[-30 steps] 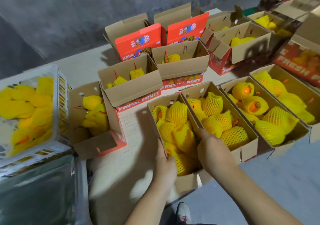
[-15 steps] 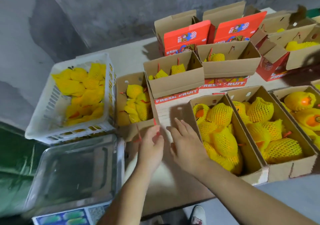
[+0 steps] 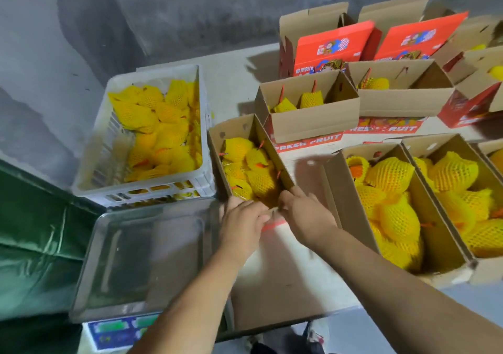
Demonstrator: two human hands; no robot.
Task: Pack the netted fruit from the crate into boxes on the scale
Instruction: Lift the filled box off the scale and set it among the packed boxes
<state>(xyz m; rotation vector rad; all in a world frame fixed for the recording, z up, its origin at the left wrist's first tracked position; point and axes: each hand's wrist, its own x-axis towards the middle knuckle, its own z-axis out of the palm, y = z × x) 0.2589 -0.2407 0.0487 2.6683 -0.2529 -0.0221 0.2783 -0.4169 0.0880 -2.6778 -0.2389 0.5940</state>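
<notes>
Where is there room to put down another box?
The scale's steel pan is bare, beside the white crate. The tabletop below both hands, left of the full box, is bare too. Farther back and right, boxes crowd together.

Even, fairly bright light from above-right; boxes [image 3: 313, 119] throw soft shadows leftward onto the table [image 3: 234, 81]. Yellow fruit nets [image 3: 152, 124] slightly blown out. Mild motion blur on both hands, scale tray [image 3: 141, 258] smeared. Wide-angle bowing at edges.

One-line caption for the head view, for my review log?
Both hands grasp the near end of a part-filled box between the fruit crate and fuller boxes; the scale is bare.
</notes>
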